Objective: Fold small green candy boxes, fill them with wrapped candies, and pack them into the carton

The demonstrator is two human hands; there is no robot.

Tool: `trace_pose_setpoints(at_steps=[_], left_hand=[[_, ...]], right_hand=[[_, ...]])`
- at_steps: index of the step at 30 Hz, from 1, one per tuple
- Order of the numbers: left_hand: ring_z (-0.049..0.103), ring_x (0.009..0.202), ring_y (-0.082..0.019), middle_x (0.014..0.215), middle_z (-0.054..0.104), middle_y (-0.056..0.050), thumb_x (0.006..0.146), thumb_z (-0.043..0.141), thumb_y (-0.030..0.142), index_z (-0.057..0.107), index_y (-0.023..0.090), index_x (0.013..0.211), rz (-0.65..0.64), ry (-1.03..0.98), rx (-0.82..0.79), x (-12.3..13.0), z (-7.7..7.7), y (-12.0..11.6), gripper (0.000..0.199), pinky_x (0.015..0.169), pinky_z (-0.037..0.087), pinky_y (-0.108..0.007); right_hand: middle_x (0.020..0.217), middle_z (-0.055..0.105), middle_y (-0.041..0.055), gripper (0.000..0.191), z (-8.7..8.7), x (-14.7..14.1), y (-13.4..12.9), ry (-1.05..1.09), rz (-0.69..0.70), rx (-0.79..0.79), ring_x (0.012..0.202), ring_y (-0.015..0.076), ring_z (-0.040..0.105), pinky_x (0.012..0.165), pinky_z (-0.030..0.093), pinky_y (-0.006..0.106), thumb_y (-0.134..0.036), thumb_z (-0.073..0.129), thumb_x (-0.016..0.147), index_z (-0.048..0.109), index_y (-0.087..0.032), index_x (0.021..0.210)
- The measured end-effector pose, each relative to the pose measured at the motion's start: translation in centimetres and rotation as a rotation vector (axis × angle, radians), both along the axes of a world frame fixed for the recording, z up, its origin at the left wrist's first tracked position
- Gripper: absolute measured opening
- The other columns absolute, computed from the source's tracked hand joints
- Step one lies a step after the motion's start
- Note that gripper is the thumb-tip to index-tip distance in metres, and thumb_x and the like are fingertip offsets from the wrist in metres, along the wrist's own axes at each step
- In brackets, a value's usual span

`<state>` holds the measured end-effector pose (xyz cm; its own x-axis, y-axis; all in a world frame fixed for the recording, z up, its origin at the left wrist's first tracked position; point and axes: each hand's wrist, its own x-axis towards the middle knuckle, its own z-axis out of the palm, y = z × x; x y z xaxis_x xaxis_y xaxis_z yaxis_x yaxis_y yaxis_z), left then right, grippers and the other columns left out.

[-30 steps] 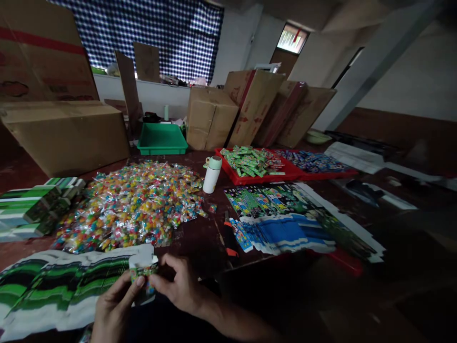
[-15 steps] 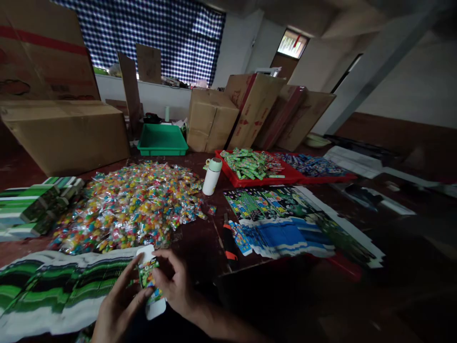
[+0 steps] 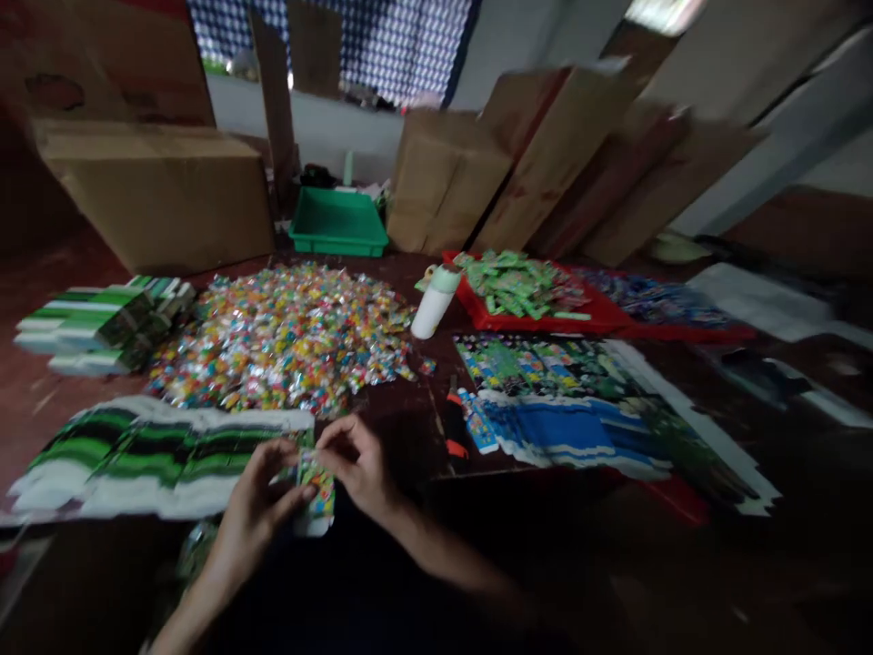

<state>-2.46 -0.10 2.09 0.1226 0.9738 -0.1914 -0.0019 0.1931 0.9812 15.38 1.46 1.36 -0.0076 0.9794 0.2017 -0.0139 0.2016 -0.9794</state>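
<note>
A small, brightly printed cardboard box point(image 3: 320, 491) with a white flap at its lower end is held low over the table's near edge. My left hand point(image 3: 263, 496) grips it from the left, thumb across its front. At its upper end my right hand point(image 3: 358, 462) is closed, thumb and forefinger pinching the edge. Motion blur hides the fine detail there. Just left of the hands lies a fanned row of flat green-and-white cartons point(image 3: 156, 459). Beyond them spreads a big heap of clear packets of colourful candy point(image 3: 286, 337).
An orange-and-black utility knife point(image 3: 456, 426) lies beside fanned blue cartons point(image 3: 573, 435). Behind them stand a white bottle point(image 3: 434, 307) and a red tray point(image 3: 492, 322) of green packets. A green tray point(image 3: 341, 246) and large cardboard boxes point(image 3: 156, 196) line the back. Stacked green cartons point(image 3: 102, 318) sit left.
The camera view has tilted down and shifted left. My right fingers have moved to the box's upper end, where the white flap that stood up no longer shows. My left hand still holds the box.
</note>
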Motion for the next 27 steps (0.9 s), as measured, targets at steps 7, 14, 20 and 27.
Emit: trace_pose_setpoints(at_steps=[7,14,20,27], left_hand=[[0.069,0.077,-0.015,0.111,0.067,-0.005,0.072,0.090,0.024,0.059,0.022,0.122,-0.052,-0.019,-0.028,-0.1,1.5,-0.1,0.058,0.071,0.059,-0.026],[0.069,0.077,-0.015,0.109,0.067,-0.005,0.076,0.088,0.021,0.065,0.024,0.132,-0.115,-0.059,-0.073,-0.7,1.6,-0.4,0.060,0.066,0.056,-0.023],[0.065,0.076,-0.013,0.112,0.070,-0.006,0.082,0.084,0.026,0.071,0.024,0.130,-0.102,-0.058,-0.023,-0.3,1.3,-0.6,0.050,0.068,0.056,-0.024],[0.066,0.082,-0.014,0.104,0.067,-0.002,0.080,0.086,0.029,0.066,0.021,0.111,-0.074,-0.023,0.009,-0.9,0.9,-0.2,0.038,0.072,0.055,-0.023]], right_hand=[[0.079,0.070,-0.0002,0.032,0.6,1.2,1.7,-0.037,0.176,-0.132,0.072,0.0140,0.064,0.069,0.053,0.027,-0.049,0.083,0.082,0.069,-0.020,0.085],[0.068,0.068,-0.0015,0.030,0.8,2.2,2.6,-0.147,0.226,-0.149,0.064,0.0127,0.060,0.063,0.050,0.026,-0.044,0.079,0.085,0.069,-0.019,0.073],[0.086,0.074,0.0024,0.021,1.2,1.7,0.9,-0.290,0.139,0.227,0.082,0.0164,0.070,0.078,0.057,0.032,-0.034,0.067,0.098,0.071,-0.021,0.083],[0.115,0.076,0.0085,0.028,-0.1,5.1,2.6,-0.524,0.121,0.290,0.106,0.0209,0.073,0.090,0.060,0.034,-0.045,0.057,0.104,0.070,-0.024,0.114]])
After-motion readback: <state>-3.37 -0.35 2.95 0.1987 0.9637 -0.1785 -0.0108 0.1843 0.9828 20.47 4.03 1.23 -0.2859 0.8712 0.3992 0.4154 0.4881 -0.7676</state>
